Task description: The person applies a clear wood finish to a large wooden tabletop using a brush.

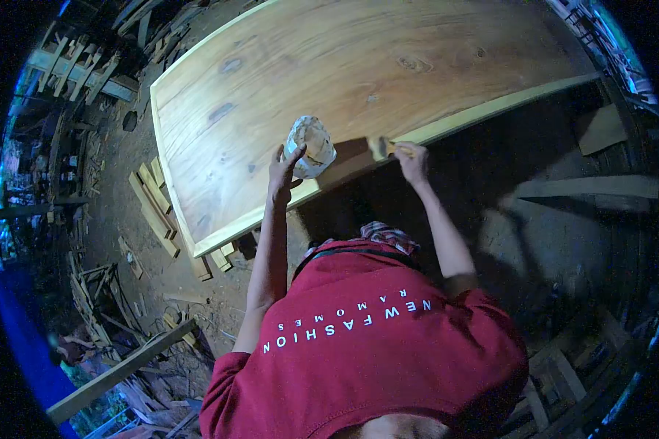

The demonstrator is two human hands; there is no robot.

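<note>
The left hand (280,175) had its fingers wrapped around a pale container (309,145), held over the near edge of the wooden slab (329,66). The right hand (411,159) had its fingers pinched on a brush (380,147) at that same edge. Timber offcuts (154,208) lay on the ground beside.

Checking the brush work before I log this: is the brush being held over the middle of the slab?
No. The right hand holds the brush at the near edge of the wooden slab, while the left hand holds a white container.
</note>
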